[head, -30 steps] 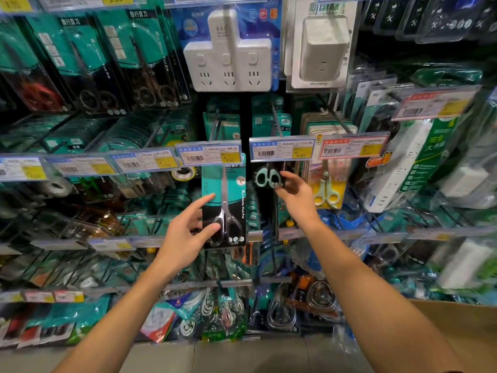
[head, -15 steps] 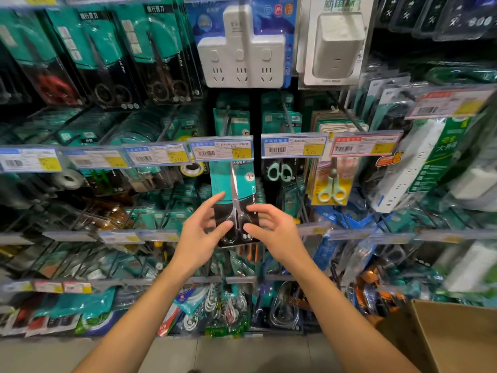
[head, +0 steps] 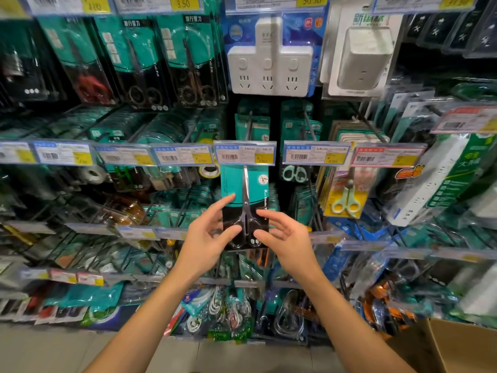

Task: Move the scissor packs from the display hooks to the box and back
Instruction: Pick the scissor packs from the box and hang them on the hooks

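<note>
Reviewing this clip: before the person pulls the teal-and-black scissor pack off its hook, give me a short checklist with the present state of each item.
1. Left hand on the scissor pack: ok, thumb touches its lower left edge.
2. Right hand on the pack: ok, thumb touches its lower right edge.
3. Firm grip closed on the pack: not ok, the fingers of both hands are spread open.
4. Pack on its hook: cannot tell, its top is hidden behind the price tag.
5. Cardboard box within view: ok, at lower right, flap open.
6. Neighbouring mint-handled scissors apart from the hands: ok.
</note>
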Motion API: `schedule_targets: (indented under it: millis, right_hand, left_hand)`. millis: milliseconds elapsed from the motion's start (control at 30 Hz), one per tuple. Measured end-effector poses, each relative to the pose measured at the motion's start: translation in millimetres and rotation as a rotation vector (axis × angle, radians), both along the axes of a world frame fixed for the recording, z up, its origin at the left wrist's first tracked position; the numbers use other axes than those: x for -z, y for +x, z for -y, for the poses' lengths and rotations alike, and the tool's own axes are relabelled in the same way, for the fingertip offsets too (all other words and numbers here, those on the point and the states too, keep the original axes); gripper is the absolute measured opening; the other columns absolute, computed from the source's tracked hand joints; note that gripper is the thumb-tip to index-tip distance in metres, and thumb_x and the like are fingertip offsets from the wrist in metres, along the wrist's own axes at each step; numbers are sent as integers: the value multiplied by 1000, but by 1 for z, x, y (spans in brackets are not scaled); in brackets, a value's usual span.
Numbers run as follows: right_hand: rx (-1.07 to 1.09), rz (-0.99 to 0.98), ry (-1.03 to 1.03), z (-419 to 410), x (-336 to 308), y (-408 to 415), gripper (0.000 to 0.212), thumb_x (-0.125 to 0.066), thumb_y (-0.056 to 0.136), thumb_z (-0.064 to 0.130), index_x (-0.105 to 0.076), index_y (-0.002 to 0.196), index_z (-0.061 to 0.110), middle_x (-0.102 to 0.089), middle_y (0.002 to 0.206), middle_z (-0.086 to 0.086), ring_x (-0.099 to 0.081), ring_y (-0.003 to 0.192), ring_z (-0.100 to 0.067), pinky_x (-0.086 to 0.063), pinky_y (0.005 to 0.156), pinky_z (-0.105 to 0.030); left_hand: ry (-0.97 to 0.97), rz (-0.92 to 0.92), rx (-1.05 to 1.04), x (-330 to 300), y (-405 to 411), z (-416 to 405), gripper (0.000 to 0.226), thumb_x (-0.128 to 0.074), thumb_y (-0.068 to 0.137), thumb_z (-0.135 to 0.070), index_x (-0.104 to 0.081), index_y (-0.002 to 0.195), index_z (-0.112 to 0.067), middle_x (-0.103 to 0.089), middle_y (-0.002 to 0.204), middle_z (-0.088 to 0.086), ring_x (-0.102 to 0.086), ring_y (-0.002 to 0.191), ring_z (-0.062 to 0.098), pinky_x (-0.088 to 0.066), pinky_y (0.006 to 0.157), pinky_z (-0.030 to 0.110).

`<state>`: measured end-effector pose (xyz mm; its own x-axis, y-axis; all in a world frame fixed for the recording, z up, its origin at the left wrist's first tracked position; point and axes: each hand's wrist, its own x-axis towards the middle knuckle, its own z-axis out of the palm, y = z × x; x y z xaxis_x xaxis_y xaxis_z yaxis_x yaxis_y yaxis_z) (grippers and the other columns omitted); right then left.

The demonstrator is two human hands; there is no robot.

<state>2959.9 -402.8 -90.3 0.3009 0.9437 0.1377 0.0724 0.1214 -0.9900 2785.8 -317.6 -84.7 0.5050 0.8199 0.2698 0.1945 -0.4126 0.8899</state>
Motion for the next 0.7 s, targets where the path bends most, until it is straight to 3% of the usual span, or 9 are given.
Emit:
schedule_targets:
  millis: [133,233,300,400,500,633,700]
  right_hand:
    - [8,-1,22,0,1,-4,34,-70,87,10,-65,116,27,-67,113,16,-65,76,-15,-53,73,-16]
    - [14,-2,41,-7,-3,-3,35,-70,87,12,-66,115,32,-67,115,16,-68,95,-6,-54,83,-23]
    - [29,10,49,-11,-5,-1,35,-71,87,14,-66,114,36,-66,119,15,-65,108,-10,-54,90,-27]
    - [41,7,66,-15,-8,0,34,-70,87,12,-66,113,34,-65,118,17,-61,109,4,-52,86,-17]
    - [50,17,71,-17,-8,1,33,-70,87,11,-66,112,31,-64,116,18,-58,108,11,-49,84,-10]
    - [65,1,61,-19,-5,2,33,-71,86,10,-66,114,28,-66,112,20,-64,103,3,-52,83,-14]
    - [70,-4,66,-18,-4,2,34,-70,86,8,-65,116,23,-65,109,21,-62,99,11,-49,80,-9]
  left_hand:
    - [7,21,-14,4,-3,2,57,-68,90,-25,-46,138,-46,-47,145,-21,-44,136,12,-42,107,21]
    - [14,37,-2,-7,0,-2,57,-67,91,-19,-46,137,-44,-47,143,-22,-43,136,10,-42,100,10]
    - [23,48,15,-12,4,-7,57,-67,91,-18,-46,138,-44,-48,144,-17,-46,135,14,-45,103,21]
    - [16,42,14,-11,7,-15,57,-68,91,-20,-47,138,-44,-50,145,-14,-50,132,17,-44,109,42]
    - [4,43,20,-7,8,-20,57,-68,91,-22,-46,138,-44,-49,145,-13,-50,133,20,-43,109,47]
    - [-4,35,40,-3,10,-24,56,-68,91,-22,-46,137,-46,-51,145,-10,-51,132,23,-44,108,49]
    - [2,27,46,-3,10,-26,57,-68,91,-22,-46,136,-48,-51,144,-10,-50,132,20,-44,108,48]
